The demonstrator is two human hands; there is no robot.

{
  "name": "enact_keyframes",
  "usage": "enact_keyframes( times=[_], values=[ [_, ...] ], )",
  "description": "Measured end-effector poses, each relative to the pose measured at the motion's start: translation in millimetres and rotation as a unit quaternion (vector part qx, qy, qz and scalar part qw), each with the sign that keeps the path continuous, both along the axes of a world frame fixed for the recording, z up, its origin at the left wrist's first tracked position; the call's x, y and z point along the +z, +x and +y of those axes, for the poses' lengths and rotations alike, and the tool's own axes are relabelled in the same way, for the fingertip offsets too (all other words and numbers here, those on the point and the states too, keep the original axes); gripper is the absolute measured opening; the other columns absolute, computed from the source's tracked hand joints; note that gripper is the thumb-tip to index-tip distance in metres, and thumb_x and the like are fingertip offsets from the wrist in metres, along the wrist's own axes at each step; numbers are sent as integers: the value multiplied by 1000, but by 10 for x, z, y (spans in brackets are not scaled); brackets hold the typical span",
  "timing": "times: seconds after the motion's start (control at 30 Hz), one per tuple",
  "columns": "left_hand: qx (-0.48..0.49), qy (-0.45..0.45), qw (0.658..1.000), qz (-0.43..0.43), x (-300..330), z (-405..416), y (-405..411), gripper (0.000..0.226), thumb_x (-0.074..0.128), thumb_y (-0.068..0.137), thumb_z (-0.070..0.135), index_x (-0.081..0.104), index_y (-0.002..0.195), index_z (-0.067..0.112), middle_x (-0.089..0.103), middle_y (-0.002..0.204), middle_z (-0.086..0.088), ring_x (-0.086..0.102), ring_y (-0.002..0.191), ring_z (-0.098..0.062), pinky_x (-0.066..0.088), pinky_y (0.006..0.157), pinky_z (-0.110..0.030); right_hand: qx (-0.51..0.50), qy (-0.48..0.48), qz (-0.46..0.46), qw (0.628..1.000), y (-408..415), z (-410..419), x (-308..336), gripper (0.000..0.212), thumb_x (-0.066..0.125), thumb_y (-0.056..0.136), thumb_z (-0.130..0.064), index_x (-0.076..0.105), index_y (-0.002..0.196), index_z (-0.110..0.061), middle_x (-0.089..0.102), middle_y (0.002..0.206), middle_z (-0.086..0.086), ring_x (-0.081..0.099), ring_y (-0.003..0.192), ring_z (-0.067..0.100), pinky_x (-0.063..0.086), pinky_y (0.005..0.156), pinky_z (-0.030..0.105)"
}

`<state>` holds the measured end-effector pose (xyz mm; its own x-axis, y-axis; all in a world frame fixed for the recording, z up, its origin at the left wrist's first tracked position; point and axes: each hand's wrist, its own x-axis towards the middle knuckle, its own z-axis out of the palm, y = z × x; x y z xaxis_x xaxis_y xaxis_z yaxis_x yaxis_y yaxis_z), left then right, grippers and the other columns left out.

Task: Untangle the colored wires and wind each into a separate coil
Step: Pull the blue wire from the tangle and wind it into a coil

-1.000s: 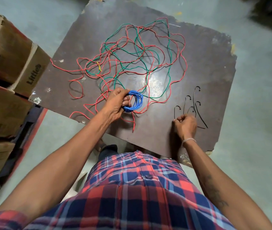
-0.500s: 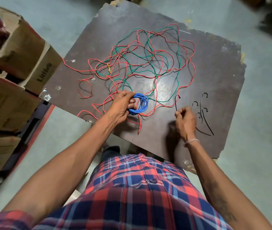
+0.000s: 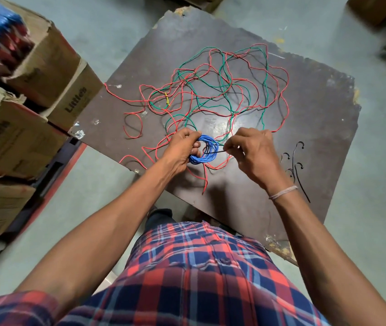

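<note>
Threading the thin black tie (image 3: 213,152) through the blue wire coil (image 3: 205,153), which left-hand fingers (image 3: 196,145) grip, right-hand fingers (image 3: 230,148) pinching it should cinch snugly

Red and green wire tangle (image 3: 213,90) sprawls over the far middle of the desk (image 3: 316,95), blocking any reach straight ahead. Bare board opens along the far right edge. Loose black ties (image 3: 294,161) sit near right. Stacked cardboard boxes (image 3: 46,74) wall off the left side.
</note>
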<state>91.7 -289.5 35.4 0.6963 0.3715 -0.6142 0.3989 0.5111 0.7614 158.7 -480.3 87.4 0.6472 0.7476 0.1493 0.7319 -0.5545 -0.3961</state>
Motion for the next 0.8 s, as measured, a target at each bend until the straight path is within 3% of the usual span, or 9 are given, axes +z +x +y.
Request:
enact_keyframes(
  times=[0.1, 0.27, 0.53, 0.67, 0.8],
  values=[
    [-12, 30, 999, 7, 37, -24, 13, 24, 55, 101, 10, 46, 79, 15, 41, 49, 2, 29, 35, -8, 37, 46, -26, 2, -27, -45, 999, -16, 133, -45, 8, 73, 85, -17, 76, 83, -24, 66, 83, -1, 62, 77, 32, 27, 71, 37],
    [-15, 47, 999, 16, 97, -59, 49, 23, 53, 100, 7, 46, 79, 13, 41, 52, -3, 30, 35, -9, 35, 45, -25, 22, -18, -100, 995, -143, 297, -177, 6, 73, 82, -12, 72, 82, -18, 61, 78, 3, 58, 70, 33, 35, 65, 38],
    [-2, -63, 996, 60, 221, -47, 90, 28, 46, 98, 9, 42, 71, 12, 27, 48, 2, 17, 31, -8, 34, 45, -25, 14, 38, -190, 981, -296, 305, -261, 17, 68, 91, -4, 61, 77, -10, 55, 75, 11, 46, 65, 32, 32, 61, 41],
    [-9, -95, 993, 68, 234, -11, 106, 26, 44, 100, 12, 43, 74, 11, 29, 46, 3, 16, 31, -7, 34, 50, -26, 6, 57, -204, 977, -289, 307, -245, 18, 68, 91, -2, 62, 75, -10, 54, 73, 11, 46, 63, 32, 33, 59, 41],
    [-20, -37, 997, 58, 248, 29, 135, 23, 45, 99, 7, 43, 77, 15, 30, 50, 2, 17, 33, -7, 27, 49, -25, 16, 75, -171, 982, -234, 336, -189, 13, 69, 90, -1, 65, 80, -8, 55, 74, 12, 47, 63, 33, 37, 56, 43]
  ],
)
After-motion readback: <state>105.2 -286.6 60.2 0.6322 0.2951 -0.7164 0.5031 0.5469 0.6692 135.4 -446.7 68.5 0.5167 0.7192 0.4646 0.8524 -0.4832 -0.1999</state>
